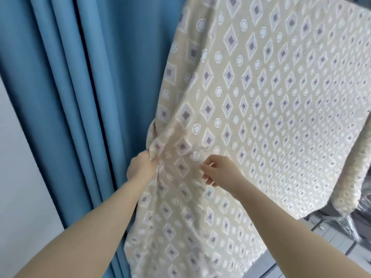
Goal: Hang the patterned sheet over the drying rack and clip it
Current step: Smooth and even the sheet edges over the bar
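The patterned sheet [261, 101], cream with purple diamonds and white circles, hangs spread over a rack that stays hidden beneath it. My left hand [142, 165] grips a bunched fold at the sheet's left edge, where creases fan out from my fist. My right hand [218, 170] is in front of the cloth just to the right, fingers curled with thumb and forefinger close together; whether it pinches the fabric or something small I cannot tell. No clip is plainly visible.
Blue curtains [70, 97] hang in folds close behind the sheet on the left, with a pale wall [18, 177] beyond. At the lower right are a tiled floor [337, 237] and something wrapped in clear plastic [349, 217].
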